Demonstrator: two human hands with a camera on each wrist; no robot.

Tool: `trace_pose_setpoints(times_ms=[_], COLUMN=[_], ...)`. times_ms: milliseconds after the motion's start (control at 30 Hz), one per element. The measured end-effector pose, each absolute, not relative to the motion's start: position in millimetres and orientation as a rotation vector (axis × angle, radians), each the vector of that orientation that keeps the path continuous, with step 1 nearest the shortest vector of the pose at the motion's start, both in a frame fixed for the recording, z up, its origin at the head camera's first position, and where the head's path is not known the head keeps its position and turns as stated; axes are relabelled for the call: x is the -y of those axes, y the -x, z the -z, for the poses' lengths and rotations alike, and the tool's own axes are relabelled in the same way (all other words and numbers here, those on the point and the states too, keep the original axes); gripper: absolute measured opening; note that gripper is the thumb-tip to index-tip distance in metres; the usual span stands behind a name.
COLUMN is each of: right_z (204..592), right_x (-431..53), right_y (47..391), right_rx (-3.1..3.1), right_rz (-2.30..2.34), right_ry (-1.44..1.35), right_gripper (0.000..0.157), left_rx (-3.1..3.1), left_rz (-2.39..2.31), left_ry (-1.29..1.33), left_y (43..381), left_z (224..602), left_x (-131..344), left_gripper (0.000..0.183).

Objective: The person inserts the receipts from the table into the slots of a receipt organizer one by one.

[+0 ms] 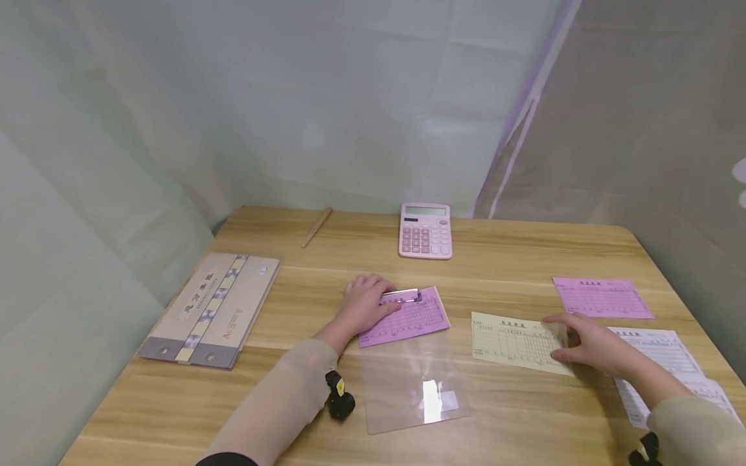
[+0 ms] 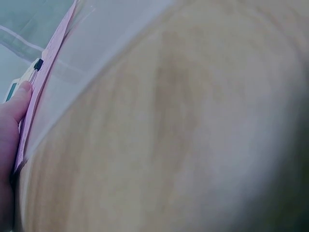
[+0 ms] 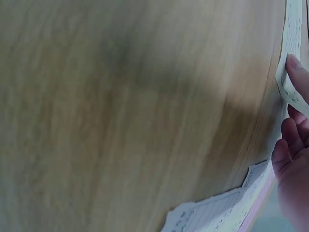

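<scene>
In the head view my left hand (image 1: 362, 304) rests over the left end of the metal clip (image 1: 402, 296) on a clear clipboard (image 1: 402, 395). Its thumb lies on the pink form (image 1: 416, 316) under that clip; the left wrist view shows the thumb (image 2: 21, 99) against the pink paper's edge. To the right, my right hand (image 1: 594, 343) pinches the right end of a pale yellow form (image 1: 507, 340). In the right wrist view the thumb is on top of the yellow form (image 3: 289, 48), whose corner bends upward, with fingers beneath.
Beyond the right hand lie a loose pink form (image 1: 603, 298) and several white forms (image 1: 664, 353). A pink calculator (image 1: 425, 231) sits at the back, with a thin wooden stick (image 1: 317, 228) to its left. A beige ledger (image 1: 212, 307) lies at the table's left side.
</scene>
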State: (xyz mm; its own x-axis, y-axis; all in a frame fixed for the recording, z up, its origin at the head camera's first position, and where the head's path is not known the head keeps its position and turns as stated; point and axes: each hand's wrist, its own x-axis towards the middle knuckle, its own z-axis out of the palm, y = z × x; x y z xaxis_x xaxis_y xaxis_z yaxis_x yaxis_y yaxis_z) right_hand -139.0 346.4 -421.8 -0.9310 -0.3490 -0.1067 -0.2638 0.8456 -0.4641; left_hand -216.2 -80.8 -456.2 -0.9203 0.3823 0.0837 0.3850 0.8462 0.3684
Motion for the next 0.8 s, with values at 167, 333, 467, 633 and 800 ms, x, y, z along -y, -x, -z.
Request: trace_pose_setpoints(times_ms=[167,333,467,633,800], right_z=[423.0,424.1,424.7,423.7,419.4], right_x=[-343.6,-341.4,-340.1,-337.1,-332.6], right_y=[138.3,137.7,139.3,142.7,145.1], right_rx=[-2.829,-2.855,-2.901,-2.944,-2.944], right_rz=[0.735,0.747,0.749,0.818,0.889], right_ry=[0.432,0.372,0.377,0.366,0.327], right_gripper=[0.049,0.032,0.037,0.046,0.040], left_rx=[3.011,3.007,3.009,3.018,3.022], left_rz=[0.602,0.600,0.598,0.591,0.588], left_ry=[0.632,0.635,0.635,0.631,0.629], left_y=[215.6,215.2,215.3,215.6,215.6], left_z=[455.1,454.7,454.4,454.7,455.1], left_x=[81.0,81.2,81.2,81.3,80.8], left_gripper=[0.045,0.045,0.045,0.045,0.046])
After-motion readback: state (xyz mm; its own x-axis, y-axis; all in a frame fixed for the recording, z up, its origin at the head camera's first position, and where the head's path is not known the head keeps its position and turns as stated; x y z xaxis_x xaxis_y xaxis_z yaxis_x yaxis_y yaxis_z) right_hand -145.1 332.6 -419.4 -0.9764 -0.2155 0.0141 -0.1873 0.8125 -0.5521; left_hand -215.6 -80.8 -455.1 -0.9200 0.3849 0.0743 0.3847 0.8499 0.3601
